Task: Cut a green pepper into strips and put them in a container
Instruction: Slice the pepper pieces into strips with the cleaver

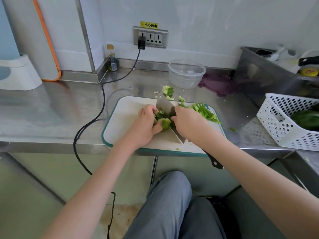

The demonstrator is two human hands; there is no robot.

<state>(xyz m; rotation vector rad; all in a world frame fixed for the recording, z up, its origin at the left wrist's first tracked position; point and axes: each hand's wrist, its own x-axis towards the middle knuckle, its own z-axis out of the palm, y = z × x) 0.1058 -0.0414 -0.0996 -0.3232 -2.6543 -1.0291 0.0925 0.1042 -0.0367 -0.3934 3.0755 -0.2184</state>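
Note:
A white cutting board with a green rim lies at the steel counter's front edge. On it, my left hand grips a chunk of green pepper from the left. From the right, my right hand curls its thumb and fingers onto the same cluster of pepper pieces. A cleaver lies on the board under my right hand, and its black handle pokes free over the counter's edge. Cut green strips are piled at the board's right. A clear plastic bowl stands behind the board.
The pepper core and scraps lie on the counter just past the board. A purple lid sits beside the bowl. A white perforated basket with greens stands right, before a steel tub. A black cable runs left of the board.

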